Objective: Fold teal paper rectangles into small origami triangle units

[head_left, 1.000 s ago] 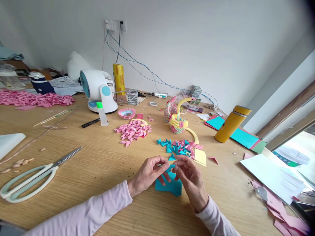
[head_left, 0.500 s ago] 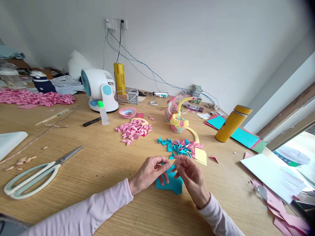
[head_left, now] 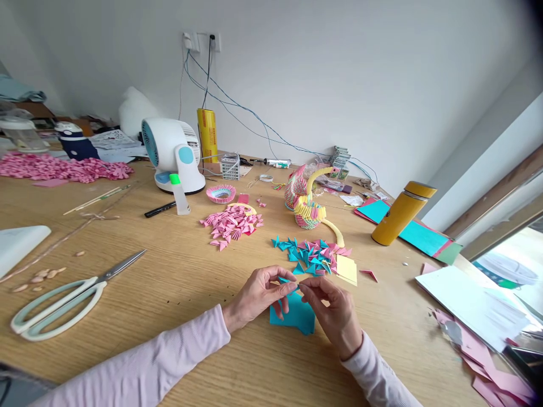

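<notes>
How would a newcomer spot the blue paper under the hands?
On the wooden table, find the left hand and right hand, working close together at the near side. Just below them lies the blue paper. Unlike the small folded blue pieces scattered beyond it, it is broad and flat.

Window (head_left: 526, 240): main daylight, from the right; the view beyond washes out towards white
White sheets (head_left: 462, 299): bright, print bleached faint
Wall (head_left: 297, 85): softly lit, cool grey
Tabletop (head_left: 263, 373): moderately bright, shadows soft
Left hand (head_left: 257, 297), right hand (head_left: 333, 311): both 2 fairly clear
Blue paper piece (head_left: 285, 280): partly hidden, folds too small to read
Flask (head_left: 399, 217): tilted outward by wide-angle distortion
Upper right corner: dark vignette
</notes>
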Demonstrator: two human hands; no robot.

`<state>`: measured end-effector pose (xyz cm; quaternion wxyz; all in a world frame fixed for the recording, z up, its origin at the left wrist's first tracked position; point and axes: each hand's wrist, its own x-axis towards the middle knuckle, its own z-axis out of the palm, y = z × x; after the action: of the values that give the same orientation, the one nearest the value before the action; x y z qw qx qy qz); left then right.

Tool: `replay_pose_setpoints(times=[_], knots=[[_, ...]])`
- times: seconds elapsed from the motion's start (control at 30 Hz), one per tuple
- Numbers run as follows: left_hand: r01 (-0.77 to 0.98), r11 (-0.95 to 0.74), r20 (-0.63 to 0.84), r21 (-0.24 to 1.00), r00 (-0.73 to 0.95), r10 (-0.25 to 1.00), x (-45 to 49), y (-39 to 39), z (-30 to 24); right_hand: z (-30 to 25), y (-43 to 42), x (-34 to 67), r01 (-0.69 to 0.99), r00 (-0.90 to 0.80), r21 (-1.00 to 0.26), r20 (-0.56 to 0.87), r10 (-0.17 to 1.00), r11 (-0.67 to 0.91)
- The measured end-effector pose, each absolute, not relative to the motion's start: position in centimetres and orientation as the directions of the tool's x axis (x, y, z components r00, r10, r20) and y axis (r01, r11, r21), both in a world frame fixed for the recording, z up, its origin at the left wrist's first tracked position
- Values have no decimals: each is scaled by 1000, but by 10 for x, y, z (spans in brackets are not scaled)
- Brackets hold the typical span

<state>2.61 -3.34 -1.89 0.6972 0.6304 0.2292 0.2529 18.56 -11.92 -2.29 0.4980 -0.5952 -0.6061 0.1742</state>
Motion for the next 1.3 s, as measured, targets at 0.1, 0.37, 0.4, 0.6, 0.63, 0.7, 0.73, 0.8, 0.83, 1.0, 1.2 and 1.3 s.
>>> replay_pose_setpoints(times=[0.1,0.37,0.4,0.6,0.63,0.7,0.73,0.8,0.83,1.0,1.2,1.3], knots=[[-110,98,17,989,746,665,27,-33,-17,-23,-119,184,551,265,-818,363,893,169],[-163,218,-56,962,665,745,29,-36,-9,-29,-114,174,110,348,-994,44,936,6],[-154,244,-75,957,685,725,28,-37,-9,-29,-114,173,89,363,-996,42,931,11],[-157,340,-132,927,712,689,27,-39,-10,-26,-113,172,51,337,-998,55,940,40],[-159,351,-142,923,707,693,27,-38,-9,-25,-113,173,54,324,-998,56,944,40],[-161,366,-157,917,696,701,26,-37,-9,-24,-113,174,60,315,-997,67,947,50],[-165,369,-161,915,690,706,26,-37,-8,-24,-113,175,64,318,-996,81,945,64],[-171,374,-162,912,686,709,26,-36,-8,-24,-114,177,76,314,-991,129,940,110],[-172,376,-162,911,688,707,26,-36,-8,-24,-115,178,98,300,-985,163,940,139],[-148,380,-153,913,738,657,24,-35,-8,-24,-119,184,381,136,-869,391,910,316],[-91,412,-173,907,811,559,21,-33,-9,-23,-119,192,477,28,-799,430,902,366],[-54,419,-195,906,827,528,20,-33,-9,-24,-118,197,478,-4,-797,419,908,369]])
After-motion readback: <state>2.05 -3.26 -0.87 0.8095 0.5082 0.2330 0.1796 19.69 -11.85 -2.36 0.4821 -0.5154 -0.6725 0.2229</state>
